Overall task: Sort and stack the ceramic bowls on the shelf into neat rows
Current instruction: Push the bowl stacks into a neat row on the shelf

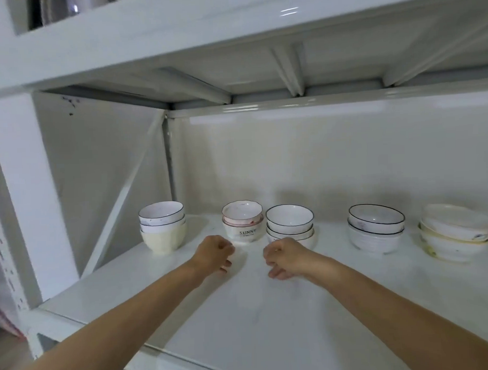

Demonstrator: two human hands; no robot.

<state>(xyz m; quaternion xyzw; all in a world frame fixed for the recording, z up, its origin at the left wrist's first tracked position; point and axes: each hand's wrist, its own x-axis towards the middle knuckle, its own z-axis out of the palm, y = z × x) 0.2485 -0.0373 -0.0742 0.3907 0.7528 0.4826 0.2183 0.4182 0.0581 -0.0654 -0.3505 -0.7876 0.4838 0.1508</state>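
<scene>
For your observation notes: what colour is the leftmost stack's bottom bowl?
Pale cream-yellow bottom bowl, seen in the head view.

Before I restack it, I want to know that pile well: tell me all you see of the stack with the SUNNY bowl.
The SUNNY stack stands second from left on the white shelf. Its bottom bowl is glossy white with SUNNY printed on it; nested inside are pinkish bowls, the top one with a wavy rim. It stands upright, apart from neighbouring stacks; neither hand holds it.

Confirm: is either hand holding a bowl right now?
No. The left hand and right hand hang loosely curled over the shelf, holding nothing, short of the stacks.
</scene>
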